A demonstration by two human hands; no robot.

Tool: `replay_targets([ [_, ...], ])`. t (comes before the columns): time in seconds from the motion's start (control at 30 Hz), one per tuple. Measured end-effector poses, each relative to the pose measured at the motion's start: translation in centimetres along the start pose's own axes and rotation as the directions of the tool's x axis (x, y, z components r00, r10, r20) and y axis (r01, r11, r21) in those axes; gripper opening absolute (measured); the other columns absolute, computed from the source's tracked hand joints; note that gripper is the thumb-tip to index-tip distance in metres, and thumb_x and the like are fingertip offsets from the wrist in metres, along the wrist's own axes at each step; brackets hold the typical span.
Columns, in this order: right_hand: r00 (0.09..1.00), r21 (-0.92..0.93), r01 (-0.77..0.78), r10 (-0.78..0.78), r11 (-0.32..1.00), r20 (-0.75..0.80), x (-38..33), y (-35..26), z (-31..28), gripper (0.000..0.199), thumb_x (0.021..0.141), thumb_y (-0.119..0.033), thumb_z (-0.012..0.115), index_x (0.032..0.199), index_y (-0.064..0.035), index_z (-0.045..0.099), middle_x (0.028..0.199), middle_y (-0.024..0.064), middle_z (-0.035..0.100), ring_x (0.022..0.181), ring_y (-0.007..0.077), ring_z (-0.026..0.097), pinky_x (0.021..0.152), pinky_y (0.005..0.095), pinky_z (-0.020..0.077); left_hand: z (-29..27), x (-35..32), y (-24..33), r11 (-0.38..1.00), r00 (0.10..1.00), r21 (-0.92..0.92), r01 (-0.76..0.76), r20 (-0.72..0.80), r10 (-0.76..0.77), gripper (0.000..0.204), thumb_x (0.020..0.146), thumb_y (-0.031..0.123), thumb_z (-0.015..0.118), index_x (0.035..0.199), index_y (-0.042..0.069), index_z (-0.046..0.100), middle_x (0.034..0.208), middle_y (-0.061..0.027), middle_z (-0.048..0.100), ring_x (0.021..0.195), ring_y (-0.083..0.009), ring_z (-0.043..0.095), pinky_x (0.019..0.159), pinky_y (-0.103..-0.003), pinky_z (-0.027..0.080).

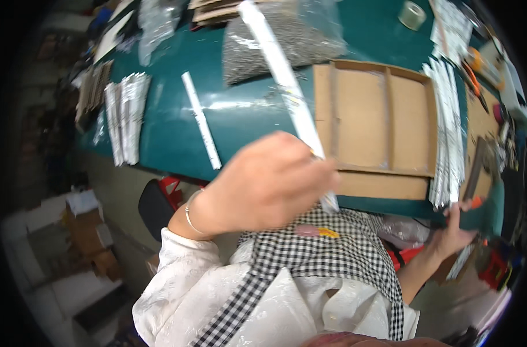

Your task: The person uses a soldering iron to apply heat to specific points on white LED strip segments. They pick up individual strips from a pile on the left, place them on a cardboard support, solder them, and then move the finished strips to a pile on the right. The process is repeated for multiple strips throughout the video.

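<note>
Strip [275, 58], just one, is in left grip [269, 182] near one tray [360, 124].

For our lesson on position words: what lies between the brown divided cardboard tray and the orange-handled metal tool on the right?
In the head view, a bundle of long white strips lies between the tray and the tool.

On the table [246, 127], a cardboard tray [385, 172] sits right of centre, with the right strip bundle [448, 133] just beside it and pliers [474, 84] farther right. The left strip bundle [126, 118] lies toward the left edge; between it and the tray is a loose strip [201, 121]. A filled plastic bag [246, 55] rests far centre, a tape roll [412, 15] far right.
</note>
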State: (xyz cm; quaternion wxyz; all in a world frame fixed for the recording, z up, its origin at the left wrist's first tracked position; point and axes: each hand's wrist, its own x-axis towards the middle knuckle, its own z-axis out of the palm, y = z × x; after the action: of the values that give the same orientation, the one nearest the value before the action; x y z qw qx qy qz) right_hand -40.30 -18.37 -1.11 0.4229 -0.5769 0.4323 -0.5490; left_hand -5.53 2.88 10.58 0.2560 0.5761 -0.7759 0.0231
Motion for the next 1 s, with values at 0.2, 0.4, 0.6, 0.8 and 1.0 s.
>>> replay_targets([
  [0.2,0.998,0.048,0.036,-0.034,0.998,-0.045,-0.9,-3.4,0.9,0.052,0.084,0.015,0.06,0.133,0.0064,0.047,0.095,0.0056,0.052,0.072,0.0104,0.049,0.057,0.0233,0.0395,-3.9,-9.4,-5.3,0.851,0.892,0.307,0.426,0.011,-0.451,0.024,0.07,-0.002,0.066,0.091,0.005,0.076,0.095,-0.009,0.073,0.08,-0.0256,0.065,0.07,-0.036,0.053],
  [0.4,0.989,0.108,-0.067,0.052,0.992,0.137,-3.1,-3.8,2.9,0.062,0.077,0.012,0.059,0.136,0.0073,0.042,0.094,0.0075,0.047,0.077,0.0118,0.05,0.054,0.0233,0.0415,-3.9,-16.7,-7.3,0.742,0.768,0.329,0.583,0.075,-0.636,0.024,0.069,-0.007,0.064,0.086,0.005,0.077,0.098,-0.0091,0.074,0.085,-0.0256,0.066,0.076,-0.036,0.056],
  [0.6,0.979,0.08,-0.13,0.115,0.988,0.17,-4.9,-4.8,5.2,0.07,0.076,0.016,0.058,0.141,0.0064,0.036,0.093,0.0076,0.045,0.077,0.0134,0.05,0.051,0.0228,0.0447,-3.2,-20.1,-7.1,0.689,0.69,0.191,0.699,0.071,-0.72,0.031,0.067,-0.014,0.062,0.086,0.005,0.077,0.105,-0.0087,0.073,0.087,-0.0257,0.066,0.078,-0.037,0.056],
  [0.8,0.967,0.06,-0.14,0.123,0.988,0.223,-6.8,-4.4,6.7,0.07,0.079,0.016,0.061,0.143,0.0041,0.034,0.094,0.0077,0.047,0.075,0.0131,0.052,0.051,0.0238,0.0466,-3.1,-19.3,-6.1,0.695,0.695,0.028,0.719,0.011,-0.719,0.034,0.066,-0.016,0.06,0.09,0.004,0.075,0.101,-0.0079,0.074,0.089,-0.0268,0.068,0.078,-0.035,0.055],
  [1.0,0.922,0.037,-0.248,0.224,0.968,0.317,-9.1,-3.3,6.9,0.078,0.079,0.019,0.063,0.147,0.0009,0.029,0.098,0.008,0.05,0.073,0.0128,0.056,0.058,0.0242,0.0532,-1.6,-13.3,-6.5,0.781,0.775,0.033,0.624,-0.153,-0.613,0.024,0.071,-0.007,0.073,0.093,0.005,0.074,0.093,-0.0076,0.074,0.08,-0.0258,0.067,0.074,-0.036,0.053],
])
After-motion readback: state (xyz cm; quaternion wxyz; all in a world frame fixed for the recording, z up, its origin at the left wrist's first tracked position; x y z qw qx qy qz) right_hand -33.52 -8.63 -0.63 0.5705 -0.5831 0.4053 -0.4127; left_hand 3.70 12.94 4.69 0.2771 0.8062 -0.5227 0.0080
